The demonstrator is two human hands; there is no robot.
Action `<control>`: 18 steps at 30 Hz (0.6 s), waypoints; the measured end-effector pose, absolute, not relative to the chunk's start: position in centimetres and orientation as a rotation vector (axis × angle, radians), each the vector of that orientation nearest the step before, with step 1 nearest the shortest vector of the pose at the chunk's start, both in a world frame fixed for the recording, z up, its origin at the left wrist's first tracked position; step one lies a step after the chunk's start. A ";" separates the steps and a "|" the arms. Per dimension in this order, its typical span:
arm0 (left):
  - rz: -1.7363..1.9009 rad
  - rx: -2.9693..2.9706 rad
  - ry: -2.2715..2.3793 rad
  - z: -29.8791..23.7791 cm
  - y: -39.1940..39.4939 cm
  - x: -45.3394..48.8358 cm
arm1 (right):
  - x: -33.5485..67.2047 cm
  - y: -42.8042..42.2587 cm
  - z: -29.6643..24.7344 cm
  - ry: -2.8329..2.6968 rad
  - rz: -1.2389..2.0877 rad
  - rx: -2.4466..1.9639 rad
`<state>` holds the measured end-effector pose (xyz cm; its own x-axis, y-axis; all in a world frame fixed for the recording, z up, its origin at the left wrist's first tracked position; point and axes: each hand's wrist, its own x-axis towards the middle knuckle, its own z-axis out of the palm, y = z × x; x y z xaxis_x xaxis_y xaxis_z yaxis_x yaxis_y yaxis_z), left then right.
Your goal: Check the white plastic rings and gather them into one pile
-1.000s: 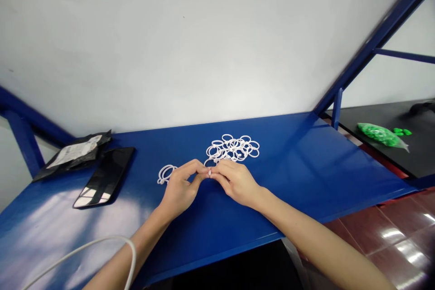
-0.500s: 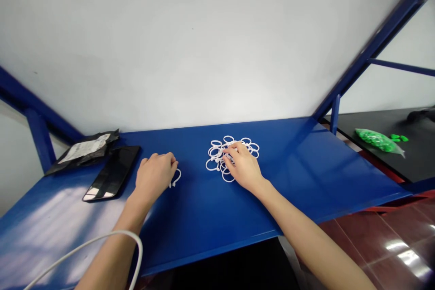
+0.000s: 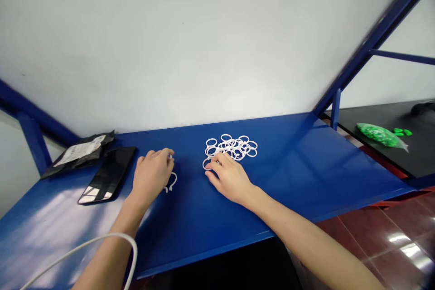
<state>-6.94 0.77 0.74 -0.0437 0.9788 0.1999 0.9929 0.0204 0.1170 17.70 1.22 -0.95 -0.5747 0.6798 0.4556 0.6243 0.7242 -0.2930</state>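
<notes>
A loose pile of white plastic rings [image 3: 252, 145], which look like snap-open curtain rings, lies on the blue tabletop [image 3: 288, 158]. My right hand [image 3: 228, 176] is at the near left edge of the pile, its thumb and fingertips closing on one ring there. To the left, my left hand [image 3: 153, 171] hovers with curled fingers. A bit of white shows between its thumb and forefinger. An open white ring [image 3: 174, 180] with its two knobbed ends apart sticks out beside that hand; its upper part is hidden by the fingers.
A black phone [image 3: 108, 174] and a black plastic package [image 3: 81, 152] with a white label lie at the left. A white cable [image 3: 102, 236] loops over my left forearm. On a black table at the right is a bag of green pieces [image 3: 379, 135]. Blue frame bars flank the tabletop.
My right hand has shifted left and nearer to me, from over the pile to its near left edge, uncovering more rings. The fingers of my left hand have loosened slightly.
</notes>
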 end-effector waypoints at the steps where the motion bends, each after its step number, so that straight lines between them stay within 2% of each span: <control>1: -0.492 -2.115 -2.177 0.9 0.8 -6.7 | 17.6 1.1 -0.9 -2.379 0.162 -0.974; 9: -1.816 -2.665 -2.234 2.0 -0.4 -3.6 | 17.6 0.5 -0.5 -2.167 0.626 -1.032; 13: -2.122 -2.816 -2.225 1.5 -0.7 -2.8 | 17.6 0.7 -0.4 -2.092 0.711 -1.024; 18: -2.479 -2.726 -2.211 1.3 -0.8 -2.7 | 17.6 0.9 -0.7 -2.099 0.605 -1.028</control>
